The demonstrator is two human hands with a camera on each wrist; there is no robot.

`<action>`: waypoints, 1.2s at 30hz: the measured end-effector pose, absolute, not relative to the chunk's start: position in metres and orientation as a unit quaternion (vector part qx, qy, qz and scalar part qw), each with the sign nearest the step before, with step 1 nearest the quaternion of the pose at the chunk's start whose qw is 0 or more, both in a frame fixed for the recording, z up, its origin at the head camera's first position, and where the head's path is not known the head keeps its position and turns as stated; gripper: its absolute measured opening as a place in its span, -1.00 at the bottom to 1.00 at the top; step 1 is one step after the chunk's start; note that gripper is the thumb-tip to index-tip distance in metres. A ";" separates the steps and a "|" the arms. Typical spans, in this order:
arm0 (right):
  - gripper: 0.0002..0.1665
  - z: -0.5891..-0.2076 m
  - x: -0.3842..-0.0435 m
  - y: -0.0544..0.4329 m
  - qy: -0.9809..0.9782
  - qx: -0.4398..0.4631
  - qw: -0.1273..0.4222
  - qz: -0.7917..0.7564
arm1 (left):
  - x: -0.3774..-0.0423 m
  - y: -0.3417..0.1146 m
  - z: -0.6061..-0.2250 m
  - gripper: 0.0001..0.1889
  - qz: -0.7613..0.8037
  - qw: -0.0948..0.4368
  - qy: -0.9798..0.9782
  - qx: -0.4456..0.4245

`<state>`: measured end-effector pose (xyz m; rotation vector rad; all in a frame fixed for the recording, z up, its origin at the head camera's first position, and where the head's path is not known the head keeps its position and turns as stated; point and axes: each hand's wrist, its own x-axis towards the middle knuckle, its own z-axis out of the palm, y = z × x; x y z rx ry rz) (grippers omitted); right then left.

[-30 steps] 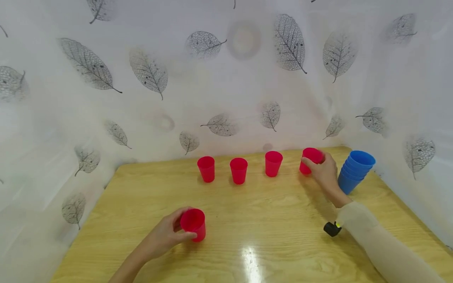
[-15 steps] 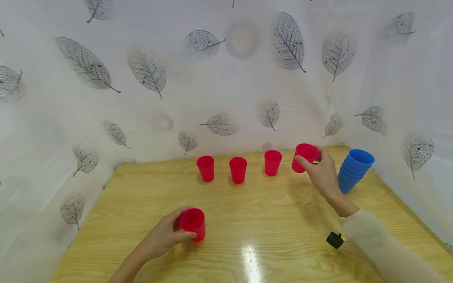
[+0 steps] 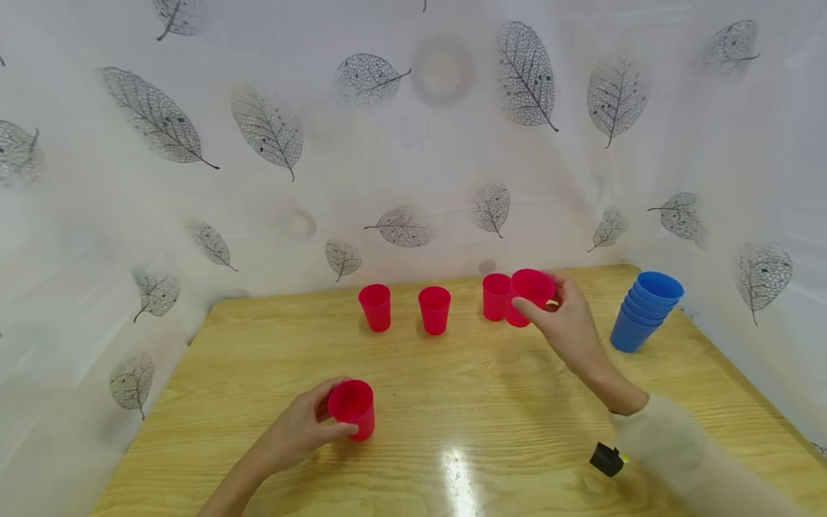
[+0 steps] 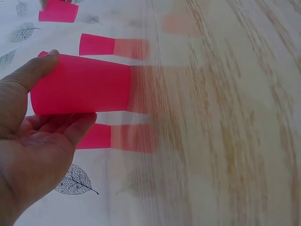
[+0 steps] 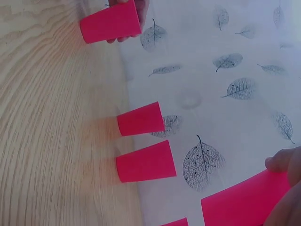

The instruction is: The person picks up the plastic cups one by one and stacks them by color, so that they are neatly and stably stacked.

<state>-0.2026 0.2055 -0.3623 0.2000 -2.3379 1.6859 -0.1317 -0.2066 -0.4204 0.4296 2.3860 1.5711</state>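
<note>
My left hand (image 3: 304, 431) grips a red cup (image 3: 354, 411) that stands upright at the front left of the table, thumb on the near side and fingers behind. The left wrist view shows this cup (image 4: 84, 84) between thumb and fingers. Raised over the table at the back right, another red cup (image 3: 531, 291) is pinched by my right hand (image 3: 568, 319). It overlaps a standing red cup (image 3: 495, 297) in the head view. Two more, a red cup (image 3: 375, 307) and a red cup (image 3: 435, 310), stand upright in the back row.
A stack of nested blue cups (image 3: 646, 309) leans slightly at the table's right side. Behind the wooden table (image 3: 258, 359) hangs a pale leaf-patterned sheet (image 3: 413, 143). A small black device (image 3: 607, 459) hangs at the right sleeve.
My right hand has lifted its red cup off the back right of the table and carried it left, towards the standing cup. My left hand and its cup have stayed put.
</note>
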 end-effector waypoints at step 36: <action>-0.30 -0.344 -0.179 0.092 -0.788 0.206 -0.009 0.580 | -0.147 -0.201 -0.423 -0.25 0.543 0.132 0.813 0.163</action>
